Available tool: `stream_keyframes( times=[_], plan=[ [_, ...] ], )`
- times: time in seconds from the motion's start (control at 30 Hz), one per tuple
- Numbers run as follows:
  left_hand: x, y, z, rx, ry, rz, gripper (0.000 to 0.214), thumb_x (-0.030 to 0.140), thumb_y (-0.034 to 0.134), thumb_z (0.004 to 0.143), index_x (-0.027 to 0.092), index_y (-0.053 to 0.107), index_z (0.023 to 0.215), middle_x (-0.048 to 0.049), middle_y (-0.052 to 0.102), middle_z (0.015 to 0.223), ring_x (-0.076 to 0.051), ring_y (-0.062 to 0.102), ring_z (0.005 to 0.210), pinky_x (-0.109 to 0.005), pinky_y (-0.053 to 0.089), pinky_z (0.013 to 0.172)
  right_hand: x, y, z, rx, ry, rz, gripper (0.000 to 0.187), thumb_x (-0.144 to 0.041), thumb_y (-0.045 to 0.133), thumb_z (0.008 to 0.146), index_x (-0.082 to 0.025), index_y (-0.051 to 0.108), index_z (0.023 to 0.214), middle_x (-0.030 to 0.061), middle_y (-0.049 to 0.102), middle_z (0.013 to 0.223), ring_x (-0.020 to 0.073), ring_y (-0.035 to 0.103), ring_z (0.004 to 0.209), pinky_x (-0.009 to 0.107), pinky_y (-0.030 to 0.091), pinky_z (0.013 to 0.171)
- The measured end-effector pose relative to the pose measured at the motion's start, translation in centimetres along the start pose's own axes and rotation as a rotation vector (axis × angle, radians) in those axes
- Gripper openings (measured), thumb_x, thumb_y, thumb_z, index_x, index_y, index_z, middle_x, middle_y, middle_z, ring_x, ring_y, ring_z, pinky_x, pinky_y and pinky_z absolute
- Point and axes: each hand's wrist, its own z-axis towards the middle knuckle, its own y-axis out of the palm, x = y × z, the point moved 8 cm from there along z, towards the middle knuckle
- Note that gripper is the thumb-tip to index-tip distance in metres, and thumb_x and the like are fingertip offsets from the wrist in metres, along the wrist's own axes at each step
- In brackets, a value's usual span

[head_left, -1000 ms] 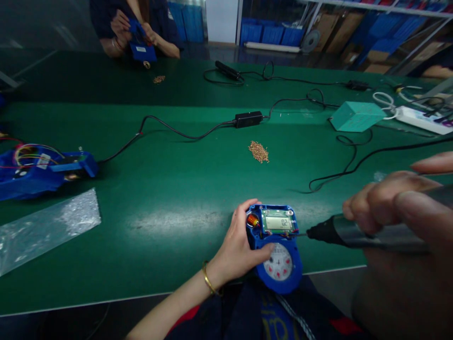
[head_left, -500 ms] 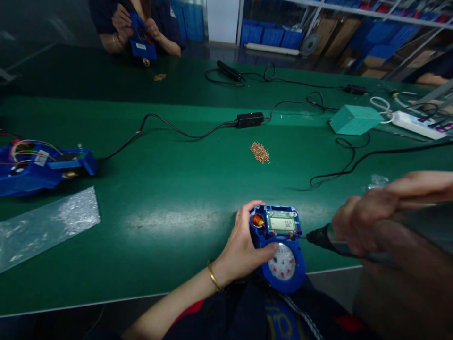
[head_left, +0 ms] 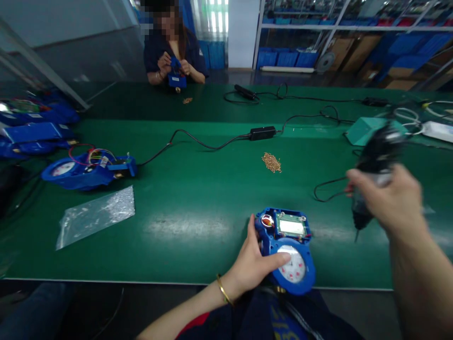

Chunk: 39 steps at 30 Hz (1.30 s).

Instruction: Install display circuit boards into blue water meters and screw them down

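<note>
A blue water meter (head_left: pixel 288 248) with an open top, a small display and a white dial rests at the near edge of the green table (head_left: pixel 191 198). My left hand (head_left: pixel 253 259) grips its left side, thumb on the dial. My right hand (head_left: pixel 391 200) is closed round a dark electric screwdriver (head_left: pixel 371 170), held tip down to the right of the meter, clear of it. The tool is blurred by motion.
A small pile of brass screws (head_left: pixel 271 162) lies mid-table. A power adapter (head_left: pixel 262 133) and cables run across. Another blue meter (head_left: pixel 88 170) and a clear plastic bag (head_left: pixel 95 215) lie left. A teal box (head_left: pixel 368 128) sits right. A person (head_left: pixel 173 56) across holds a blue part.
My right hand has lifted the screwdriver away from the meter, up and to the right, turning it tip down. The view has tilted upward. My left hand keeps its hold.
</note>
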Motion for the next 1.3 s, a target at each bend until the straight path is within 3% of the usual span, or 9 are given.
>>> stream_keyframes(
  times=[0.07, 0.17, 0.27, 0.4, 0.5, 0.63, 0.8, 1.0, 1.3],
  plan=[
    [0.1, 0.1, -0.1, 0.021, 0.006, -0.032, 0.124, 0.042, 0.083, 0.069, 0.02, -0.002, 0.155, -0.019, 0.037, 0.155, -0.034, 0.042, 0.14, -0.051, 0.027, 0.12, 1.3, 3.9, -0.7, -0.067, -0.024, -0.144, 0.074, -0.09, 0.047, 0.07, -0.019, 0.055, 0.088, 0.0073, 0.056, 0.064, 0.0244, 0.053, 0.055, 0.034, 0.036, 0.051],
    [0.2, 0.1, -0.1, 0.065, 0.001, -0.046, 0.116, 0.041, 0.084, 0.068, 0.019, 0.009, 0.154, -0.0193, 0.036, 0.155, -0.035, 0.042, 0.14, -0.05, 0.029, 0.119, 2.4, 8.8, -2.3, -0.141, -0.089, -0.292, 0.07, -0.082, 0.035, 0.083, -0.017, 0.059, 0.09, 0.0147, 0.061, 0.075, 0.0317, 0.056, 0.068, 0.036, 0.038, 0.053],
    [0.3, 0.1, -0.3, 0.087, 0.023, -0.077, 0.101, 0.037, 0.084, 0.069, 0.018, 0.023, 0.147, -0.0191, 0.044, 0.15, -0.035, 0.046, 0.136, -0.051, 0.033, 0.116, 2.5, 10.6, -3.3, -0.187, -0.164, -0.374, 0.057, -0.064, 0.037, 0.093, -0.012, 0.061, 0.098, 0.0232, 0.063, 0.093, 0.038, 0.058, 0.088, 0.042, 0.046, 0.064],
    [0.2, 0.1, -0.5, 0.118, 0.016, -0.143, 0.081, 0.034, 0.084, 0.07, 0.019, 0.037, 0.135, -0.0173, 0.054, 0.141, -0.033, 0.055, 0.127, -0.051, 0.039, 0.111, 0.9, 8.1, -3.8, -0.224, -0.237, -0.393, 0.043, -0.043, 0.041, 0.097, -0.008, 0.066, 0.102, 0.0227, 0.065, 0.096, 0.0364, 0.062, 0.089, 0.047, 0.051, 0.073],
    [0.2, 0.3, -0.5, 0.136, -0.005, -0.15, 0.075, 0.036, 0.084, 0.069, 0.018, 0.041, 0.128, -0.0174, 0.056, 0.136, -0.032, 0.057, 0.123, -0.05, 0.042, 0.108, -1.5, 5.2, -4.8, -0.258, -0.251, -0.153, 0.046, -0.048, 0.047, 0.095, -0.013, 0.063, 0.119, 0.0151, 0.069, 0.103, 0.0296, 0.067, 0.088, 0.044, 0.056, 0.077],
    [0.2, 0.2, -0.4, 0.161, -0.015, -0.137, 0.076, 0.037, 0.084, 0.067, 0.016, 0.041, 0.126, -0.0183, 0.055, 0.136, -0.032, 0.056, 0.123, -0.048, 0.043, 0.106, -5.2, 6.0, -7.7, -0.635, -0.328, 0.21, 0.074, -0.053, 0.067, 0.082, -0.018, 0.046, 0.144, 0.0128, 0.059, 0.136, 0.0292, 0.062, 0.117, 0.047, 0.053, 0.1],
    [0.3, 0.2, -0.4, 0.159, -0.032, -0.134, 0.079, 0.039, 0.086, 0.065, 0.016, 0.041, 0.125, -0.0188, 0.056, 0.135, -0.033, 0.055, 0.123, -0.047, 0.043, 0.105, -6.2, 7.6, -8.8, -0.763, -0.353, 0.177, 0.08, -0.043, 0.067, 0.082, -0.012, 0.038, 0.15, 0.0165, 0.053, 0.142, 0.0304, 0.055, 0.127, 0.05, 0.047, 0.106],
    [0.5, 0.2, -0.5, 0.154, -0.024, -0.14, 0.074, 0.038, 0.086, 0.064, 0.019, 0.045, 0.123, -0.0146, 0.058, 0.133, -0.033, 0.056, 0.123, -0.046, 0.043, 0.105, -6.8, 7.6, -8.9, -0.815, -0.421, 0.134, 0.074, -0.043, 0.06, 0.087, -0.013, 0.036, 0.151, 0.013, 0.049, 0.147, 0.0274, 0.053, 0.13, 0.046, 0.047, 0.108],
    [0.2, -0.1, -0.2, 0.14, -0.007, -0.101, 0.072, 0.038, 0.086, 0.066, 0.018, 0.046, 0.123, -0.0152, 0.06, 0.131, -0.035, 0.055, 0.123, -0.048, 0.044, 0.103, -7.0, 7.6, -8.7, -0.746, -0.393, 0.078, 0.079, -0.041, 0.06, 0.081, -0.008, 0.038, 0.149, 0.0179, 0.059, 0.135, 0.0309, 0.061, 0.121, 0.048, 0.052, 0.101]
  ],
)
